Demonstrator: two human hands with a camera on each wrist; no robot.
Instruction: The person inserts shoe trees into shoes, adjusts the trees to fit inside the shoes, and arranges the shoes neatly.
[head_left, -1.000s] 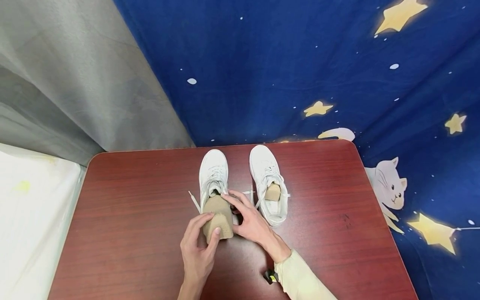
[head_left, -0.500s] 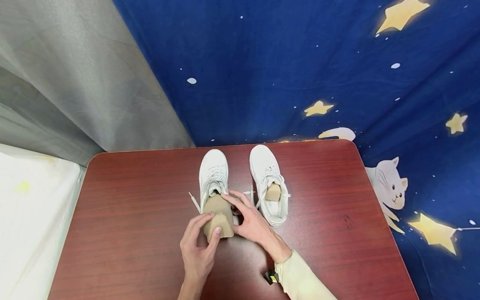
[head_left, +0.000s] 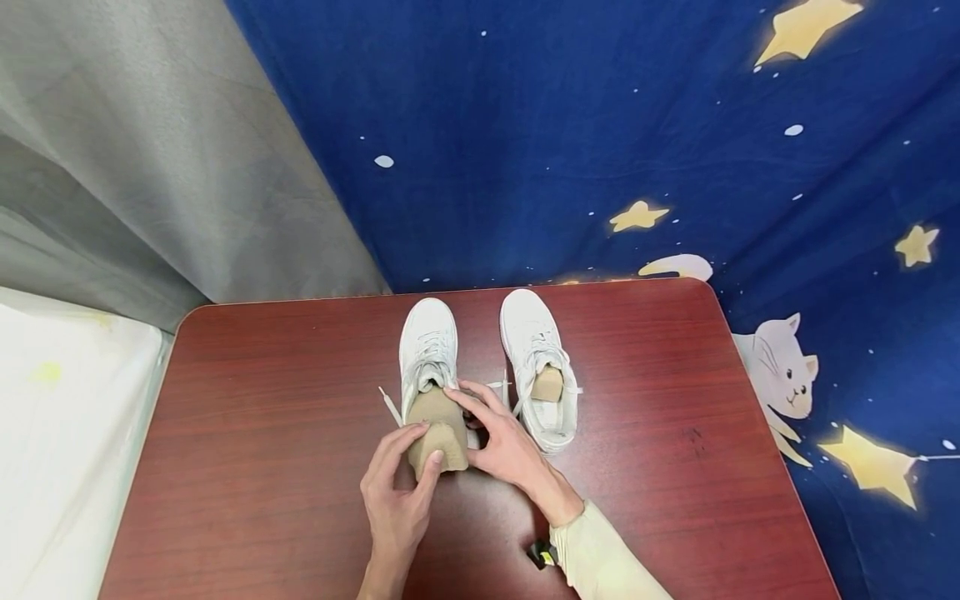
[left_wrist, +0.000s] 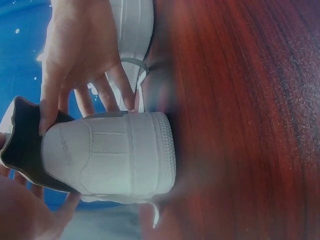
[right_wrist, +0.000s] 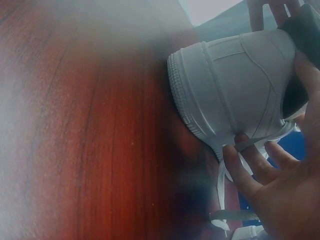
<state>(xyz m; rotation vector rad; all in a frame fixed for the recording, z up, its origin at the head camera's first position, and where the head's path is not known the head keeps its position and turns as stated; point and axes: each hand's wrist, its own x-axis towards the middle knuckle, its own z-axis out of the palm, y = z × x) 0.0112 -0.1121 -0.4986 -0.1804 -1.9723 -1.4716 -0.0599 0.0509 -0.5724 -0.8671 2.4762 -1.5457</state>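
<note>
The left white sneaker [head_left: 428, 333] lies on the table, toe pointing away, laces loose. A brown moulded-pulp shoe insert [head_left: 431, 408] stands up out of its opening, its upper end tilted toward the person. My left hand [head_left: 397, 500] holds that upper end between thumb and fingers. On the sneaker's right side, my right hand [head_left: 510, 446] grips it, thumb by the heel and fingers reaching forward. In the right wrist view, fingertips [right_wrist: 231, 151] touch the sneaker's side wall [right_wrist: 240, 80] near a lace. The sneaker's heel [left_wrist: 105, 155] faces the left wrist camera.
A second white sneaker [head_left: 527, 321] lies to the right, with a similar brown insert [head_left: 547, 383] deep inside it. The reddish-brown table [head_left: 262, 433] meets a blue star-patterned curtain [head_left: 525, 150] at its far edge. A grey curtain [head_left: 150, 150] hangs at the left.
The insert's upper end has shifted very slightly forward, toward the toe, with the left hand still on it. The right hand and both sneakers stay practically in place.
</note>
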